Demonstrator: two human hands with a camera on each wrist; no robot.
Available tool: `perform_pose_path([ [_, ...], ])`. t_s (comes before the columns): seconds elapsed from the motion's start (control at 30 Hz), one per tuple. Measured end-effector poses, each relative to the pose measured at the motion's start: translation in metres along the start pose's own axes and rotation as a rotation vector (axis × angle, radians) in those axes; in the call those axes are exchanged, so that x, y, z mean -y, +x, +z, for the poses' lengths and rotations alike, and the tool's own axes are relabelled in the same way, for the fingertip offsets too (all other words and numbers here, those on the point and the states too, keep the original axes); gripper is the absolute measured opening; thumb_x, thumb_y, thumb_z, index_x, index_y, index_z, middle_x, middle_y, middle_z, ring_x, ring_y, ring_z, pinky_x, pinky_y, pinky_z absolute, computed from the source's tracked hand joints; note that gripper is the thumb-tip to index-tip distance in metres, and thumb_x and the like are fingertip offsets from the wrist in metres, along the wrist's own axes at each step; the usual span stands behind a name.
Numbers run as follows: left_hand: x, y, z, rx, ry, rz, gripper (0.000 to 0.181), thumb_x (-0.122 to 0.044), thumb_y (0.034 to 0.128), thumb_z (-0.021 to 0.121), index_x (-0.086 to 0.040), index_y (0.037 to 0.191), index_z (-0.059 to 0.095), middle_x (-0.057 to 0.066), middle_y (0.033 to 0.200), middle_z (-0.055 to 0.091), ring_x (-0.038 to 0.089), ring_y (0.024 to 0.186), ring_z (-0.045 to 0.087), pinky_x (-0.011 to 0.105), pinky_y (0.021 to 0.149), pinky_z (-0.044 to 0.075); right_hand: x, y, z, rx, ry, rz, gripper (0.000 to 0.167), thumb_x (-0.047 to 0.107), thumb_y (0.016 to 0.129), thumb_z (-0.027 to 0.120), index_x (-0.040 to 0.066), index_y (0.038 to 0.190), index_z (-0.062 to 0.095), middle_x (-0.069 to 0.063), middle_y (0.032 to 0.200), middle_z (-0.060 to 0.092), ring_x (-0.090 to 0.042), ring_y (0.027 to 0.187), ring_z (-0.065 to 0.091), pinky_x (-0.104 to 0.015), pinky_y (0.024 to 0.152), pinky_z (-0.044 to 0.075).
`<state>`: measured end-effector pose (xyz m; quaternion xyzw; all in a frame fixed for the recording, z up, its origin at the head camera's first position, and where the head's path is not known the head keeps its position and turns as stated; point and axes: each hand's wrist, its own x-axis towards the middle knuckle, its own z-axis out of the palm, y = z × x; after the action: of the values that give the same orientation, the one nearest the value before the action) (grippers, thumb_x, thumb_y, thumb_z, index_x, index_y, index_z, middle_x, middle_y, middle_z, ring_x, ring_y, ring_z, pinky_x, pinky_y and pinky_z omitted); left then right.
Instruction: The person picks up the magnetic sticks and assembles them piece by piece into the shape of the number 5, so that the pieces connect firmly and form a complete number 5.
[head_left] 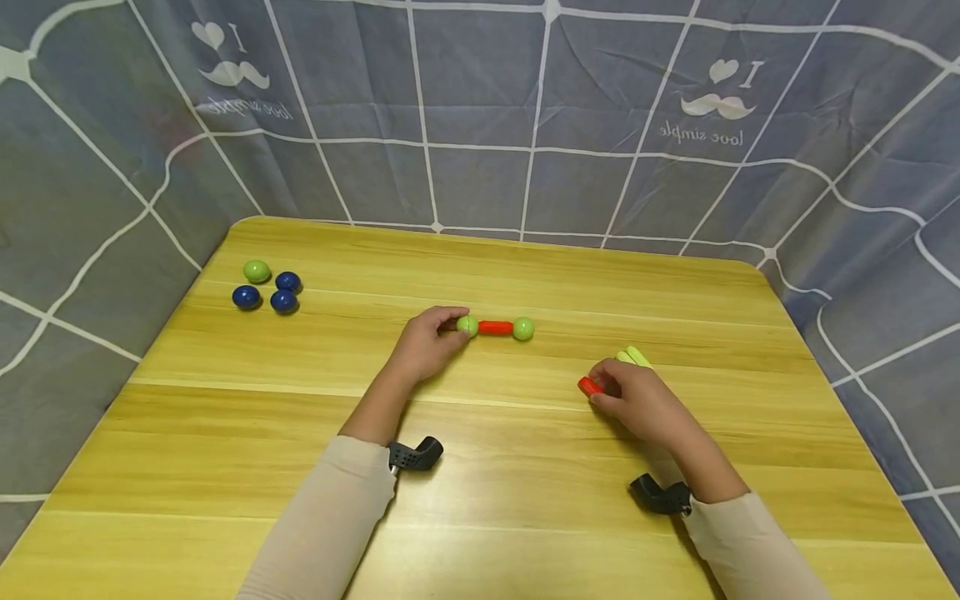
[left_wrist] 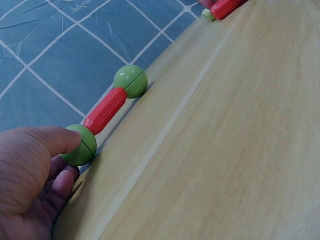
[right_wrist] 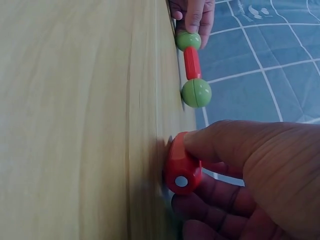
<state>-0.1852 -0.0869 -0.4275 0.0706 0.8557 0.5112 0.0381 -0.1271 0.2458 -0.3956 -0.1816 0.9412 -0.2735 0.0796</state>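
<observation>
Two green balls joined by a red rod [head_left: 496,327] form a dumbbell shape at mid-table. The left hand [head_left: 429,343] pinches the left green ball [left_wrist: 88,151] between thumb and fingers; the other green ball [head_left: 523,328] is untouched. To the right, the right hand [head_left: 639,400] grips a separate red rod [head_left: 588,387] close to the tabletop; in the right wrist view this red rod [right_wrist: 183,165] shows a round silvery end. Yellow-green sticks [head_left: 634,357] lie just behind the right hand, partly hidden by it.
At the table's far left lie a green ball [head_left: 257,271] and several dark blue balls [head_left: 246,297]. A grey curtain [head_left: 480,108] with white lines hangs along the table's back edge and sides.
</observation>
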Motion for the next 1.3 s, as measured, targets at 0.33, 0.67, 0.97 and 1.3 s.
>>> perform_pose_path([
  [0.33, 0.002, 0.001, -0.001, -0.005, 0.008, 0.004, 0.04, -0.018, 0.0945, 0.068, -0.01, 0.133, 0.063, 0.008, 0.121, 0.063, 0.025, 0.11, 0.059, 0.04, 0.096, 0.047, 0.002, 0.011, 0.003, 0.004, 0.107, 0.043, 0.014, 0.011, 0.093, 0.068, 0.008, 0.107, 0.067, 0.0, 0.089, 0.063, -0.018, 0.08, 0.055, -0.032, 0.07, 0.048],
  [0.67, 0.002, 0.001, -0.001, 0.004, 0.019, -0.001, 0.04, -0.019, 0.0946, 0.068, -0.011, 0.134, 0.063, 0.008, 0.119, 0.063, 0.025, 0.109, 0.058, 0.039, 0.096, 0.047, 0.008, 0.033, 0.013, -0.021, 0.389, 0.106, 0.022, 0.008, 0.094, 0.064, 0.001, 0.115, 0.065, -0.01, 0.097, 0.065, -0.024, 0.078, 0.059, -0.031, 0.065, 0.054],
  [0.97, 0.002, 0.002, 0.0, 0.003, 0.011, -0.007, 0.04, -0.018, 0.0941, 0.069, -0.01, 0.133, 0.063, 0.008, 0.118, 0.064, 0.024, 0.107, 0.058, 0.039, 0.094, 0.048, 0.031, 0.052, 0.026, -0.012, 0.549, 0.099, 0.024, 0.004, 0.093, 0.061, -0.004, 0.115, 0.063, -0.014, 0.097, 0.061, -0.024, 0.079, 0.057, -0.03, 0.063, 0.054],
  [1.3, 0.0, 0.0, 0.0, 0.006, 0.003, -0.03, 0.038, -0.023, 0.0965, 0.065, -0.012, 0.133, 0.064, 0.007, 0.118, 0.063, 0.025, 0.109, 0.057, 0.041, 0.095, 0.046, 0.05, 0.069, 0.045, 0.016, 0.613, 0.116, 0.024, 0.007, 0.094, 0.062, -0.003, 0.116, 0.063, -0.011, 0.097, 0.061, -0.022, 0.08, 0.057, -0.031, 0.065, 0.054],
])
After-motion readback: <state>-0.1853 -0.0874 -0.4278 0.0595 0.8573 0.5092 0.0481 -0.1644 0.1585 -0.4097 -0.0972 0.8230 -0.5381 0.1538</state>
